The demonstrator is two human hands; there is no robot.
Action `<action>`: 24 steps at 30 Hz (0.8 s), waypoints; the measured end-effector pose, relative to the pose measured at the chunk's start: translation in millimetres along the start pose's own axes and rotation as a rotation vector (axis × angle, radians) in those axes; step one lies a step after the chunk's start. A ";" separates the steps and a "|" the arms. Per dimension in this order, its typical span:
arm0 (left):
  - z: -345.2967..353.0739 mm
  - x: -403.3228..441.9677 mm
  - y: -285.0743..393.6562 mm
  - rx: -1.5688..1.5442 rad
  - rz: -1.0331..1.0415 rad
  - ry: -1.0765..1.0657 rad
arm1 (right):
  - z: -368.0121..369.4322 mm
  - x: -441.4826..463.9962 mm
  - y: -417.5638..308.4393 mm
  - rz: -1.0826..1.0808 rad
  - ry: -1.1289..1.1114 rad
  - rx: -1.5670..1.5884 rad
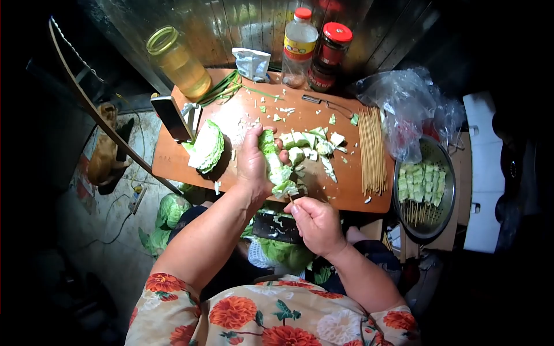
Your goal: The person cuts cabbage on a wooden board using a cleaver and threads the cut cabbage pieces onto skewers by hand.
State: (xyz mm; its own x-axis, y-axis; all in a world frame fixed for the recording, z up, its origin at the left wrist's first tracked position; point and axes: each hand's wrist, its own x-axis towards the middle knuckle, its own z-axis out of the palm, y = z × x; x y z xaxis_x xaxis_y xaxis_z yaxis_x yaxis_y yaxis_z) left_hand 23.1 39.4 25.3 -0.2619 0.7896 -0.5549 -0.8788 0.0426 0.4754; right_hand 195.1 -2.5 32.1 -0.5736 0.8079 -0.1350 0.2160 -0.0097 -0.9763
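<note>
My left hand [251, 161] is wrapped round a row of green cabbage pieces [270, 151] above the board. At the near end of that row, my right hand [317, 225] pinches a thin bamboo skewer [292, 200]; most of the stick is hidden by cabbage and fingers. Cut cabbage chunks [306, 141] lie just right of my left hand. On its other side a halved cabbage [206, 147] rests on the board. A bundle of bare bamboo skewers [373, 151] lies along the board's right side.
A colander [424, 233] with filled skewers stands right of the wooden board [346, 193]. Behind are a jar of yellow liquid [187, 72], a bottle [299, 49] and red-lidded jars [334, 43]. A phone [171, 118] leans at left. Whole cabbages [173, 210] and a dog [104, 158] are below.
</note>
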 end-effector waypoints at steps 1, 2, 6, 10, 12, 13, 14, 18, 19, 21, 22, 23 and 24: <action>-1.1 0.3 -2.3 0.011 0.004 0.012 | -1.1 -1.2 -2.9 0.010 0.002 0.002; -1.5 -0.2 -4.7 0.023 0.007 0.022 | -2.4 -2.6 -7.4 0.047 0.008 -0.019; 0.4 -6.2 -8.7 0.035 -0.030 0.028 | -4.4 -2.8 -8.9 0.070 0.018 -0.028; 4.9 -14.3 -15.3 0.057 -0.059 0.035 | -0.9 -0.3 -3.3 0.121 0.020 -0.010; 2.8 -11.6 -13.4 0.081 -0.029 0.021 | 0.0 1.3 -5.7 0.092 0.040 -0.033; 4.6 -10.4 -11.1 0.070 -0.023 0.027 | -1.0 3.7 -5.9 0.091 0.041 -0.032; 5.9 -8.9 -9.0 0.060 -0.018 0.033 | -2.1 6.4 -5.6 0.070 0.037 -0.012; 2.7 -0.8 2.5 0.053 0.038 -0.041 | -16.0 12.7 -9.1 0.107 0.060 0.142; -6.0 3.1 8.5 0.191 0.032 -0.020 | -21.7 12.9 -17.0 0.170 0.102 0.218; -15.0 9.3 15.8 0.438 0.102 0.044 | -31.7 13.4 -24.6 0.212 0.182 0.244; -24.0 15.7 19.3 0.572 0.123 0.059 | -36.4 12.8 -26.3 0.223 0.200 0.278; -28.7 19.8 21.3 0.680 0.089 0.100 | -38.6 11.4 -23.3 0.187 0.202 0.288; -39.6 25.5 19.2 0.844 0.067 0.068 | -38.7 10.3 -23.8 0.187 0.206 0.289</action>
State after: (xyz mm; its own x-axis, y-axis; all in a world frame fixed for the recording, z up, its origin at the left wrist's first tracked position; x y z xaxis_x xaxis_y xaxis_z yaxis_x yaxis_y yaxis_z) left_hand -16.2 36.1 -6.7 -0.3499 0.7691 -0.5348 -0.2757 0.4610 0.8435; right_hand 214.7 28.8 60.5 -0.3686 0.8775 -0.3070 0.0533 -0.3097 -0.9493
